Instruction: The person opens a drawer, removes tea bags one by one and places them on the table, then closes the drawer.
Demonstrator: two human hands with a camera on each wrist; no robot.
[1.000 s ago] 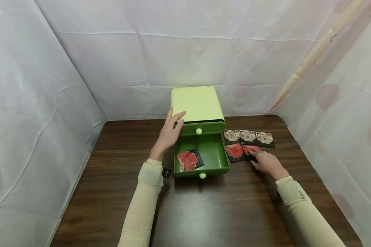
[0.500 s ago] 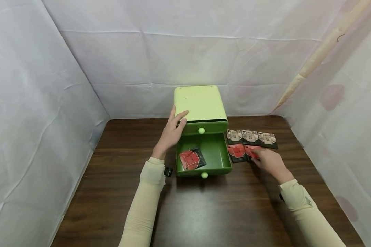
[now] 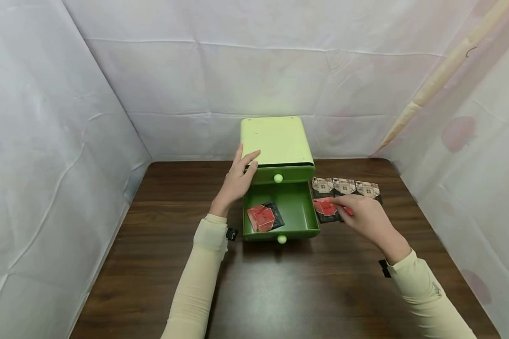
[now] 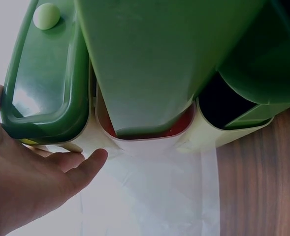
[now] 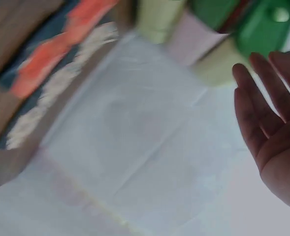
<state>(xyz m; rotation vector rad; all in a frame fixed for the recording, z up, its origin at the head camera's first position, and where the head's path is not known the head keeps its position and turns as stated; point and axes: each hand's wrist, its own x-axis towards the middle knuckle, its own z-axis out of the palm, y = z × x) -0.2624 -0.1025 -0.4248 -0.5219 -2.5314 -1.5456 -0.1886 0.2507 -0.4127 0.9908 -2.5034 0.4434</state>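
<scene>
A small cabinet with a light green top (image 3: 275, 140) and green drawers stands at the back. My left hand (image 3: 235, 181) rests on its front left corner, fingers spread, thumb by the upper drawer (image 4: 46, 78). A drawer (image 3: 299, 207) below is pulled out, with red and black packets (image 3: 265, 217) lying in its left part. To the right of it, my right hand (image 3: 366, 219) hovers over two red and black packets (image 3: 325, 209) on the table, partly covering one. In the right wrist view its fingers (image 5: 270, 113) extend loosely, with nothing visible against the palm.
Three beige and black packets (image 3: 345, 185) lie in a row behind the red ones. Lower in the cabinet another green drawer (image 4: 263, 54) sticks out, seen in the left wrist view. White sheets (image 3: 203, 80) hang close behind the wooden table (image 3: 152, 245) and on both sides.
My right hand has lifted from the right red packet and moved slightly left, its fingertips now over the gap between the two. The left hand keeps its place on the cabinet.
</scene>
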